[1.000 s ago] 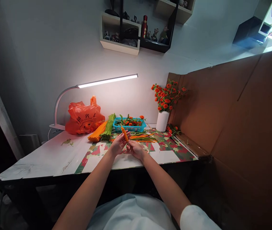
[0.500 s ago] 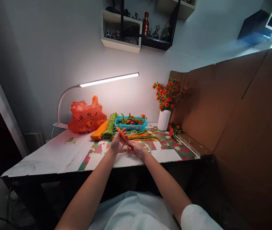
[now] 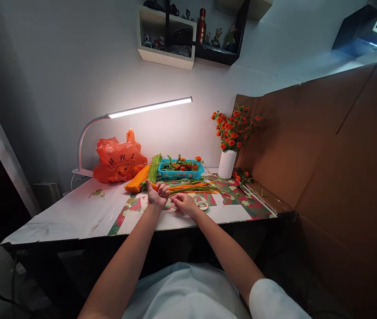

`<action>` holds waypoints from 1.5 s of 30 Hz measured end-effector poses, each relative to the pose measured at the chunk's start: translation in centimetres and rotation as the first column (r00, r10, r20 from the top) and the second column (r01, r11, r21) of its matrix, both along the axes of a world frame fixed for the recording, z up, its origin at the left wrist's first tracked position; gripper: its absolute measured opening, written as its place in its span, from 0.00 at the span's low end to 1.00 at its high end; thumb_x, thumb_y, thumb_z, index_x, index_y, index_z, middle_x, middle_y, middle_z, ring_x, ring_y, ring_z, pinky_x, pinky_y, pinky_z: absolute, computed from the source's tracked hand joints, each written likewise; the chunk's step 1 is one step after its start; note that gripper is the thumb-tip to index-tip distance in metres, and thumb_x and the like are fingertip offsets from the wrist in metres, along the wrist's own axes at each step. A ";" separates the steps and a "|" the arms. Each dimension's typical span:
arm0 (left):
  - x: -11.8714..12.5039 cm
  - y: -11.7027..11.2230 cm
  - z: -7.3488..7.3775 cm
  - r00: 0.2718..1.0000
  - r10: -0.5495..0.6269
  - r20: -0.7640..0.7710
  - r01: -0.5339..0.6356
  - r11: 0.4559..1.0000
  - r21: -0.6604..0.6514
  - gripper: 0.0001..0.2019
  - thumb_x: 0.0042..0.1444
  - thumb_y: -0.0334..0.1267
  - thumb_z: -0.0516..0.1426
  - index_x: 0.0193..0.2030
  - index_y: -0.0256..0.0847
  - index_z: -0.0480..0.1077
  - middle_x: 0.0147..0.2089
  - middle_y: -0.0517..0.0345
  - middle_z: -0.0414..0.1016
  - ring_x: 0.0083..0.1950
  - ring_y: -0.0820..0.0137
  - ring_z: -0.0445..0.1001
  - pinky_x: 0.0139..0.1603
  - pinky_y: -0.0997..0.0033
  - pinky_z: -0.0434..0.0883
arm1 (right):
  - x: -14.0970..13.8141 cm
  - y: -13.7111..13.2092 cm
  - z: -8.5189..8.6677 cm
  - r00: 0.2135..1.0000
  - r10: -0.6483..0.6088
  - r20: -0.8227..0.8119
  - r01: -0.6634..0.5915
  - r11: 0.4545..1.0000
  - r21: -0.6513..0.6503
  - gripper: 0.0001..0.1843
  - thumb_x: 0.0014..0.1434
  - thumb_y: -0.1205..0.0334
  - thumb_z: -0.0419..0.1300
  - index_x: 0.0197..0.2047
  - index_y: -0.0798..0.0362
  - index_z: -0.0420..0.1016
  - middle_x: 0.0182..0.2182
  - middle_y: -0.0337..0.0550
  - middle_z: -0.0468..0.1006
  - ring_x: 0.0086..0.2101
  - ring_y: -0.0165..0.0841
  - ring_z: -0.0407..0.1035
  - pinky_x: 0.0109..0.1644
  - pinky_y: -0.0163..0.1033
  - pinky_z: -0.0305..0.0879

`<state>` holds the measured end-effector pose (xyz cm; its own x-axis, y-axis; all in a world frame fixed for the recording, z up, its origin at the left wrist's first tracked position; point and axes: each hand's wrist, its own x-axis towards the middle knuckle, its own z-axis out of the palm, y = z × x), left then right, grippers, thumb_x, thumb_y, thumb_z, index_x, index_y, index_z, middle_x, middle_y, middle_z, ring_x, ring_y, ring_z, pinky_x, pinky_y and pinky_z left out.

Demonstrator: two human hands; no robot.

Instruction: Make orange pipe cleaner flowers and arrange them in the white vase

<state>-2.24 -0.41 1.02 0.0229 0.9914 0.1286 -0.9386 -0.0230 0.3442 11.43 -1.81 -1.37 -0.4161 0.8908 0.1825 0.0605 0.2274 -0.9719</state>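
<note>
My left hand (image 3: 157,196) is raised over the near part of the table, palm turned up, thumb out and fingers curled round a fuzzy orange pipe cleaner piece (image 3: 155,186), mostly hidden by the fingers. Beside it, my right hand (image 3: 184,204) pinches the lower end of the same piece; its fingertips nearly meet my left fingers. A roll of pale tape (image 3: 203,205) lies by my right wrist. Loose orange and green pipe cleaners (image 3: 195,189) are spread just behind the hands. Thick bundles of orange pipe cleaners (image 3: 137,179) and green pipe cleaners (image 3: 155,166) lie to the left.
A blue basket (image 3: 181,175) holds finished orange flowers with green stems. At the back right stands a white ribbed vase (image 3: 227,165) of orange flowers. A red plastic bag (image 3: 120,161) sits under the desk lamp (image 3: 150,107). Cardboard (image 3: 308,146) walls the right side.
My left hand has turned, its thumb now sticking out and the orange piece more hidden in its fingers. My right hand has shifted slightly left, showing more of the tape roll.
</note>
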 end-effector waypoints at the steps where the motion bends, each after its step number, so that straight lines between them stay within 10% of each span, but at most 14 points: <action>1: -0.2 0.1 0.0 1.000 0.005 0.012 -0.005 1.000 -0.007 0.32 0.57 0.68 0.40 0.19 0.41 0.54 0.12 0.68 0.45 0.13 0.78 0.45 0.14 0.76 0.47 | 0.0 -0.1 0.0 1.000 -0.014 0.020 0.013 1.000 0.015 0.13 0.54 0.54 0.61 0.26 0.53 0.64 0.16 0.29 0.61 0.18 0.23 0.55 0.23 0.32 0.65; 24: -3.0 0.5 0.2 0.992 0.077 0.104 -0.074 0.997 -0.038 0.22 0.62 0.44 0.38 0.17 0.41 0.47 0.13 0.68 0.38 0.12 0.77 0.39 0.15 0.74 0.40 | 0.2 -0.3 0.1 0.986 -0.030 0.163 0.016 0.996 0.085 0.10 0.56 0.59 0.57 0.27 0.52 0.63 0.18 0.29 0.61 0.16 0.23 0.57 0.19 0.29 0.53; 33: -5.3 0.5 0.8 0.977 0.198 0.084 -0.196 0.980 -0.028 0.22 0.63 0.42 0.39 0.16 0.41 0.47 0.12 0.66 0.40 0.12 0.76 0.41 0.15 0.74 0.42 | 2.2 -0.1 0.4 0.942 -0.118 0.313 0.010 0.945 0.328 0.10 0.56 0.61 0.57 0.25 0.54 0.67 0.19 0.31 0.62 0.22 0.24 0.55 0.26 0.30 0.48; 40: -10.5 0.5 1.1 0.923 0.379 0.072 -0.382 0.923 0.045 0.21 0.59 0.43 0.42 0.16 0.40 0.48 0.11 0.67 0.42 0.12 0.77 0.41 0.15 0.76 0.45 | 6.9 0.3 2.8 0.706 -0.337 0.623 -0.025 0.867 0.498 0.08 0.57 0.60 0.60 0.31 0.52 0.78 0.25 0.38 0.74 0.26 0.27 0.62 0.29 0.32 0.50; 45: -10.2 0.7 0.6 0.922 0.384 0.049 -0.385 0.923 0.022 0.22 0.59 0.46 0.39 0.16 0.40 0.51 0.12 0.66 0.44 0.12 0.77 0.44 0.15 0.76 0.49 | 5.2 2.1 4.2 0.475 -0.516 0.713 -0.104 0.772 0.627 0.08 0.59 0.59 0.60 0.37 0.51 0.80 0.40 0.46 0.77 0.42 0.36 0.67 0.39 0.36 0.59</action>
<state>-12.44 0.26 1.57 -0.3655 0.9185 0.1510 -0.8692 -0.3948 0.2976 16.61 0.29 2.83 -0.4497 0.8340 0.3196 0.8542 0.5062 -0.1188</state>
